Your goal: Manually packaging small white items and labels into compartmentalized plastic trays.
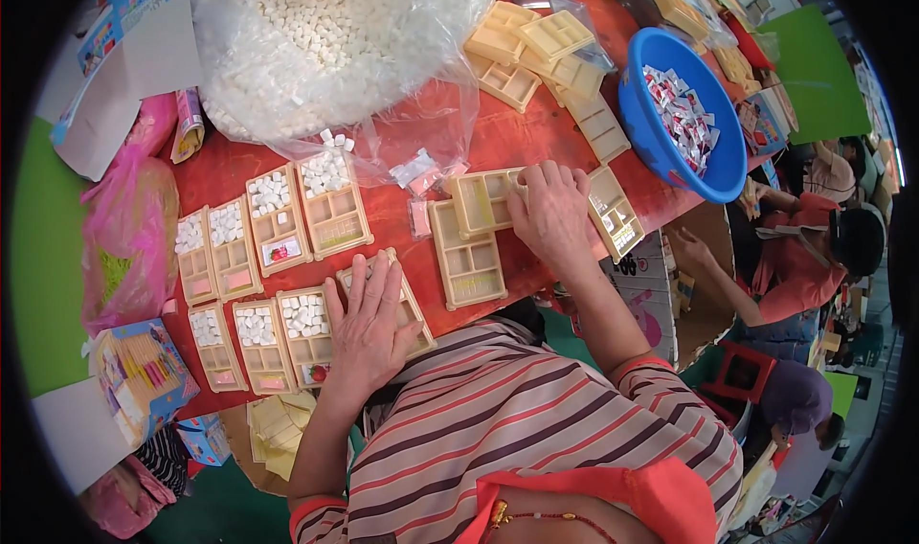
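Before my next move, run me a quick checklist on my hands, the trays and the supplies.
1. Left hand on the near tray: ok.
2. Near tray filled: cannot tell, the hand covers much of it.
3. Right hand at the upper tray: ok; its exact grip is hidden.
4. Upper tray clear of the lower tray: not ok, they overlap.
5. White pieces in the clear bag: ok, a large heap.
6. Small packets in the blue basin: ok.
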{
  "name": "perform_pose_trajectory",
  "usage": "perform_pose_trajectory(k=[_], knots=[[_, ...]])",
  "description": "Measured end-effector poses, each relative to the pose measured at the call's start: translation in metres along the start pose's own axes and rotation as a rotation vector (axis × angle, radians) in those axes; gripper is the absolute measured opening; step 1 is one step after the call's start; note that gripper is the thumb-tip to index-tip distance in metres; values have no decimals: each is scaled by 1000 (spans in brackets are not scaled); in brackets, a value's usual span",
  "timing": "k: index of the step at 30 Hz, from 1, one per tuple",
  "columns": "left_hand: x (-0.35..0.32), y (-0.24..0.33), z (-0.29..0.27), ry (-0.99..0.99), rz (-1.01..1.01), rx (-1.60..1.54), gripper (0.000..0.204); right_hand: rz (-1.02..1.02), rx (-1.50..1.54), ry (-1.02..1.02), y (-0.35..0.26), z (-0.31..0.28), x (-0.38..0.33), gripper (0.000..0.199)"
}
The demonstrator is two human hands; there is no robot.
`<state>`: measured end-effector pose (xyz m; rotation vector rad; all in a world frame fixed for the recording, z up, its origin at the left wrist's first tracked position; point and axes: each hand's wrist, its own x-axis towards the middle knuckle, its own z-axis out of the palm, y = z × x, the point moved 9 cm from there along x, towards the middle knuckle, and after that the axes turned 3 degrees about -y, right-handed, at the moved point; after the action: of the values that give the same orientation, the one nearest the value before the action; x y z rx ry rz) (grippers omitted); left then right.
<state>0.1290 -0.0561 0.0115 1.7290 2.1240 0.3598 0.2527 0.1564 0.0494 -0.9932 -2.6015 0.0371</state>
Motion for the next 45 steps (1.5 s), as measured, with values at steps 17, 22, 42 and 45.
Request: perform_pose_trajectory(k=[17, 22, 42, 45], knots=[[111, 6, -43, 221, 170, -659, 57, -45, 25, -33, 3, 22, 20, 4], [123, 12, -38, 184, 138, -907, 59, -106, 78, -35, -3, 14, 26, 8], [104, -108, -93, 400, -244, -1831, 48, -511, 590, -216, -132, 104, 295, 36], [95, -118, -96, 420, -250, -1834, 48, -523, 92, -318, -149, 143, 293, 42]])
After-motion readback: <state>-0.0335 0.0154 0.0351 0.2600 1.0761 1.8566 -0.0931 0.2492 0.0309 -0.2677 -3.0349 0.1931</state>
